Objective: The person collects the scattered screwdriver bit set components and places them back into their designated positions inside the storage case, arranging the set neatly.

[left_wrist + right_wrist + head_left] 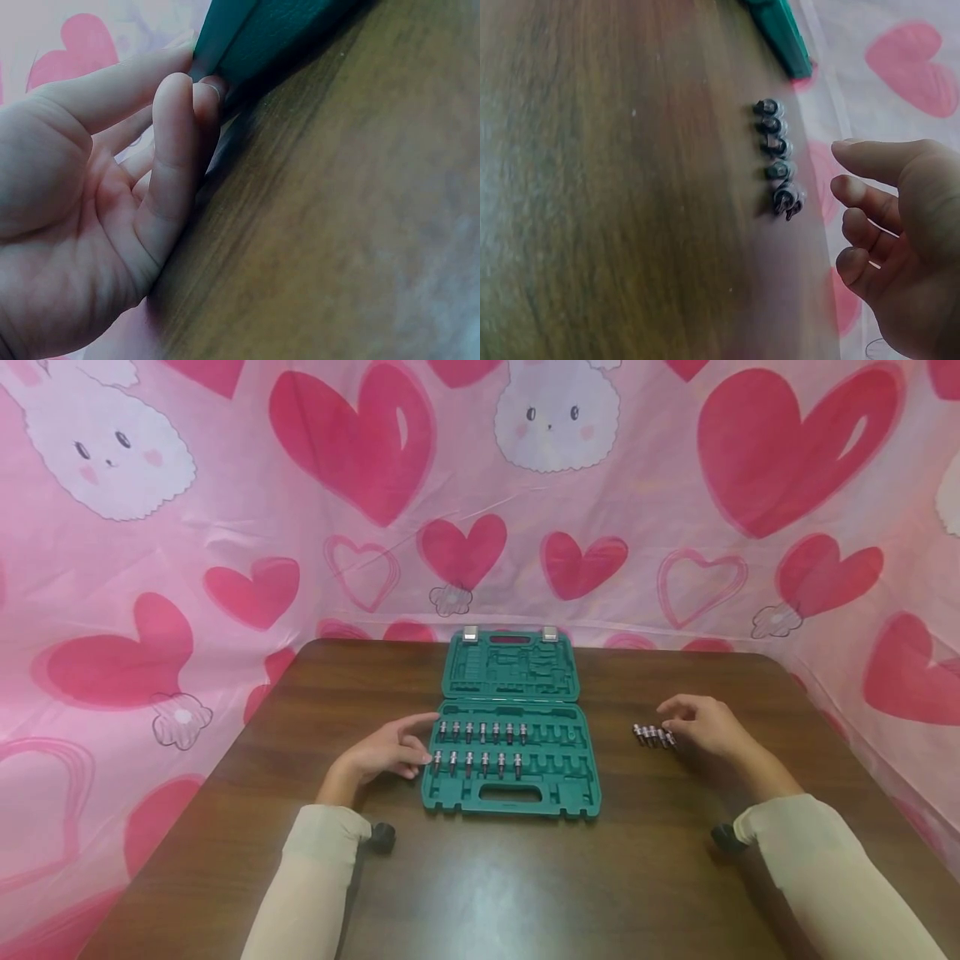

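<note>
A green socket case [510, 807] lies unfolded on the table. Short silver bit sockets with dark tips [482, 732] stand in two rows in its near half, filling the left and middle slots; slots further right are bare. My left hand [382, 752] rests at the case's left edge, its thumb and fingers touching the rim [217, 52]. To the right of the case, several more bit sockets [776, 146] lie side by side on the table. My right hand [705, 724] is just beside and above them, fingers loosely bent, with a gap from the sockets in the right wrist view.
The case's lid [512, 687] lies back toward the far edge, with two metal latches [470, 633] at its far side. The brown wooden table [487, 885] is bordered by a pink cloth [480, 493] printed with hearts and rabbits.
</note>
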Available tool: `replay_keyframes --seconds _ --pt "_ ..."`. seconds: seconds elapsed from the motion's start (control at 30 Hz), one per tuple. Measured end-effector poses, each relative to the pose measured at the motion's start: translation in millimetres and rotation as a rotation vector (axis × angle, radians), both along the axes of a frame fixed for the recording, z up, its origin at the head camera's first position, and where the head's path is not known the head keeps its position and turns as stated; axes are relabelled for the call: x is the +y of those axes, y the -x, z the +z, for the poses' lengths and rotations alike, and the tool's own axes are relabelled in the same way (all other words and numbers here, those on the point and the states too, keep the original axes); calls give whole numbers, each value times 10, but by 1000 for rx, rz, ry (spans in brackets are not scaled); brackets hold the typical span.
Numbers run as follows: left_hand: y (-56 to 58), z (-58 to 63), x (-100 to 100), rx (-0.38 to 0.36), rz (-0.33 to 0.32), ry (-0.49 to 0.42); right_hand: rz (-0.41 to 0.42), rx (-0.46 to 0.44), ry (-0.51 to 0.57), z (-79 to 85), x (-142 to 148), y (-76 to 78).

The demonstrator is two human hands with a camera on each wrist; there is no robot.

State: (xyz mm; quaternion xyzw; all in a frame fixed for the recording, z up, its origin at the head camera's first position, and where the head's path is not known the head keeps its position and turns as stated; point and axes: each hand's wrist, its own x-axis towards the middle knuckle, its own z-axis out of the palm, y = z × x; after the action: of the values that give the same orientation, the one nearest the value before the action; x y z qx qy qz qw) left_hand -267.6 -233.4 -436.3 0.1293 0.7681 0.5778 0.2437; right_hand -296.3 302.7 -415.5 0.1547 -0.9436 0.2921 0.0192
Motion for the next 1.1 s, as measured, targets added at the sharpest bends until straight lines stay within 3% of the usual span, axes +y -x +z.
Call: replay_keyframes --seconds 0.6,1.1 --pt "-8 -9 -4 8 2 8 -39 -135 -49 -131 126 44" --pt "-7 3 5 8 3 5 -9 -39 -63 -187 123 73"
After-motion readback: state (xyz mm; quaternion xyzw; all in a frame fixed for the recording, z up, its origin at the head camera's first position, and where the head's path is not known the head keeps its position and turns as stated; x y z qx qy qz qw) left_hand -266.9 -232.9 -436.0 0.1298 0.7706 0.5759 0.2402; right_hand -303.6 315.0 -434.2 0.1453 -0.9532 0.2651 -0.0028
